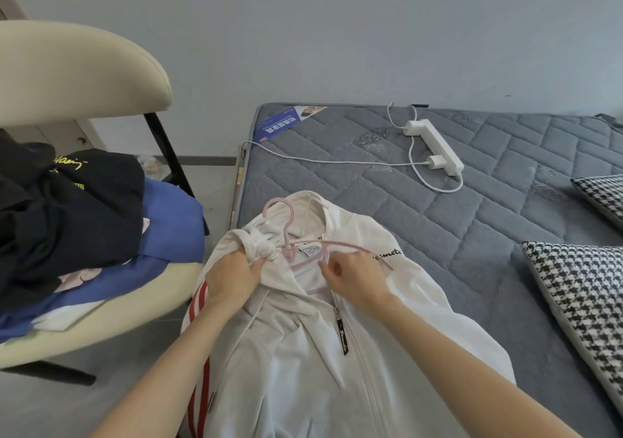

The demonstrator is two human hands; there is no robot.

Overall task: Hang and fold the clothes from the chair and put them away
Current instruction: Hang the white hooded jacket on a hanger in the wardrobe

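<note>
hanging step: left hand [232, 279] grips bunched white zip hoodie [303, 370], right hand [354, 279] pinches pink plastic hanger [287, 231]; next probably seat the left shoulder

White hoodie [303, 353] on pink hanger [286, 231]

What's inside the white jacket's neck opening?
A pink hanger: hook and one arm show; its other end is hidden under white jacket fabric bunched in the left hand.

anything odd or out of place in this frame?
White power strip with a plugged charger lies on the bare mattress, cable looped beside it. Pink hanger is only partly inside the white jacket.
</note>
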